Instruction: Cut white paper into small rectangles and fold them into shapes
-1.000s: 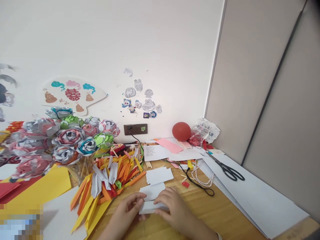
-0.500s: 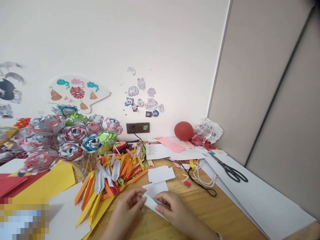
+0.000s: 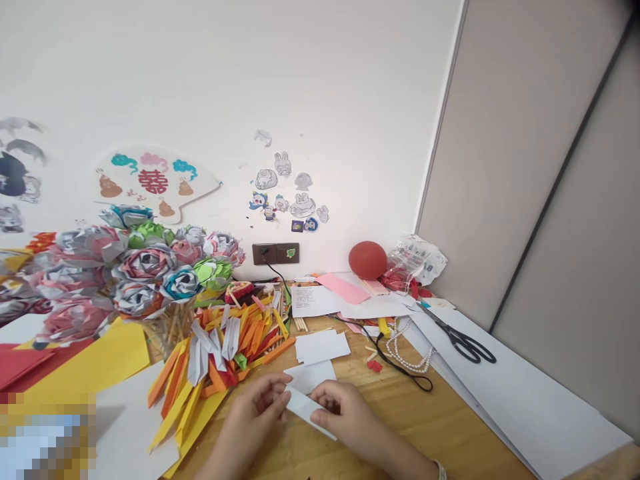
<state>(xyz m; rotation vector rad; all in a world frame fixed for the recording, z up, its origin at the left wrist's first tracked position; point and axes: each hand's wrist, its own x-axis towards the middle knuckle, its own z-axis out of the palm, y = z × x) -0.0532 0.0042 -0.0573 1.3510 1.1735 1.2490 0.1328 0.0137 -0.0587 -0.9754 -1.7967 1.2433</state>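
Note:
A narrow strip of folded white paper [image 3: 303,408] slants between my two hands, just above the wooden table. My left hand [image 3: 263,408] pinches its upper left end between thumb and fingers. Lower on the strip, my right hand [image 3: 336,408] has its thumb on the near face and its fingers curled behind. Beyond the hands lies a white sheet [image 3: 314,378], with a small stack of white paper slips [image 3: 323,347] behind it. Left of my left hand is a heap of folded orange, yellow and white paper strips [image 3: 220,360].
Paper flowers [image 3: 145,263] crowd the left side above yellow paper [image 3: 107,360]. Black scissors [image 3: 457,337] rest on large white sheets [image 3: 530,393] at the right. A black cord [image 3: 407,377], a bead string [image 3: 400,357] and a red balloon [image 3: 368,260] lie farther back.
The strip of paper looks narrower and flatter between my hands. Both hands hold nearly the same place, the right one turned slightly.

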